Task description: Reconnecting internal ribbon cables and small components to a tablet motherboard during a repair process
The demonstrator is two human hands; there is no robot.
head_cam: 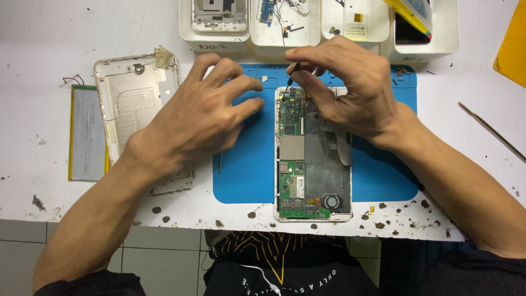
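Note:
An opened tablet [323, 164] lies face down on a blue work mat [249, 170], its green circuit board [290, 153] bare along the left side. My right hand [350, 87] pinches a thin black tool [291, 77] whose tip touches the top of the board. My left hand [203, 118] hovers with fingers spread just left of the tablet, over the mat's upper left part, holding nothing.
A removed back cover [129, 104] and a flat silver battery [86, 134] lie at the left. White trays [285, 38] with small parts line the far edge. A thin metal rod [493, 131] rests at the right. The table's front edge [219, 222] is chipped.

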